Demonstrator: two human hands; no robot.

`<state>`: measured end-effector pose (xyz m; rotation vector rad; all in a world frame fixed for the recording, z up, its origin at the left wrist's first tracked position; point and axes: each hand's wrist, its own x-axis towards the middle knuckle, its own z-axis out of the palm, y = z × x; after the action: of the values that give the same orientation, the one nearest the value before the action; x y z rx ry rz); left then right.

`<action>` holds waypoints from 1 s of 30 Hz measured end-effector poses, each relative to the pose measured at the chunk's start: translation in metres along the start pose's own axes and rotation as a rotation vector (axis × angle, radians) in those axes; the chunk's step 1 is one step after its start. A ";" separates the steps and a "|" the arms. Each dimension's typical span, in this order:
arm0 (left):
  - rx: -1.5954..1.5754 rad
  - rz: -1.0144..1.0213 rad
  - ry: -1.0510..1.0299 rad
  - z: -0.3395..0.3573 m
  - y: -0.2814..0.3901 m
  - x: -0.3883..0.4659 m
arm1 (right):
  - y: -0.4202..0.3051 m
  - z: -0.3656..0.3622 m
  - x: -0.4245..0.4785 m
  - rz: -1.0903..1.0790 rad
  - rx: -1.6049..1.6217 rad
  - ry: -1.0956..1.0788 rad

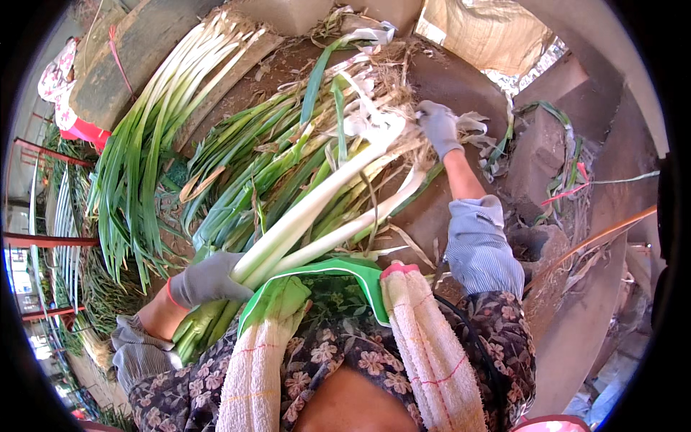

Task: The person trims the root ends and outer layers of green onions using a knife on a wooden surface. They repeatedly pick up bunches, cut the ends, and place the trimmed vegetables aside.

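My left hand (211, 279), in a grey glove, is closed around the lower stems of several leeks (302, 218), whose white ends point up and to the right. My right hand (438, 127), also gloved, is at the root end of the leeks, its fingers bent by a pile of untrimmed leeks (280, 156) with dry roots and loose skins. Whether it pinches a root or skin is not clear. To the left, a bundle of cleaner leeks (178, 102) lies with white stems up and green leaves hanging down.
Wooden boards (227, 81) lie under the cleaner bundle. Concrete blocks (540, 156) and peeled leek scraps (564, 129) are at the right. A person in pink and white (65, 102) is at the far left, near red metal bars (54, 240). A sack cloth (486, 32) hangs at the top.
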<state>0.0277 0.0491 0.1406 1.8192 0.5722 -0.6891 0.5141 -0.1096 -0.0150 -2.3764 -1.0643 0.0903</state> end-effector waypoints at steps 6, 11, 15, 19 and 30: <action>0.254 0.020 0.018 -0.003 -0.007 -0.020 | 0.171 -0.069 -0.024 0.167 -0.659 -0.073; 0.499 0.093 0.089 0.012 0.003 -0.009 | 0.076 -0.083 -0.040 -0.024 -0.310 0.029; 0.723 0.101 0.121 0.012 0.028 -0.001 | 0.020 -0.015 -0.048 0.217 0.768 -0.766; 0.974 0.159 0.185 0.017 0.016 0.006 | 0.003 0.003 -0.068 -0.023 0.483 -0.844; 0.493 0.197 0.106 0.020 0.036 0.031 | 0.064 0.002 -0.027 0.123 -0.601 0.029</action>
<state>0.0702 0.0206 0.1376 2.3463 0.2979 -0.6380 0.5380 -0.1632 -0.0527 -2.9640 -1.0347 -0.2552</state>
